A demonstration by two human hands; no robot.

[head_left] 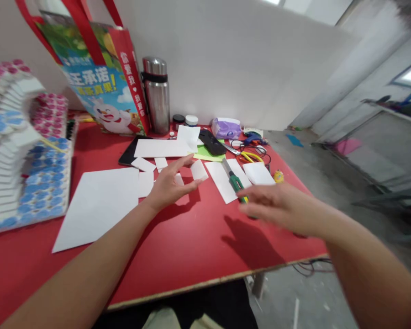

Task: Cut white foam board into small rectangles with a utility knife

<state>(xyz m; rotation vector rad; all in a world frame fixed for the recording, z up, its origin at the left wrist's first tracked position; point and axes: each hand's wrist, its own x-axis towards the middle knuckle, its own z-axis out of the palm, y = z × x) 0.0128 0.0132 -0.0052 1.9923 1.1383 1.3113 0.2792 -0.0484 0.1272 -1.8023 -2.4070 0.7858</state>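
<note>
My left hand [171, 183] hovers over the red table [178, 246] with fingers spread, its fingertips by a small white card piece [199, 170]; nothing sits in it. My right hand [277, 206] is blurred by motion, fingers stretched out flat and pointing left, just above the handle end of a green utility knife [234, 178] that lies on a white strip [222, 181]. More small white pieces [143, 164] lie around the left hand. A large white sheet [99, 203] lies to its left.
Stacks of blue and pink patterned cards [23, 151] fill the left side. At the back stand a printed shopping bag [102, 87], a steel flask [156, 93], a purple tissue pack [226, 128], yellow-handled scissors [248, 156] and cables. The table edge runs along the right and front.
</note>
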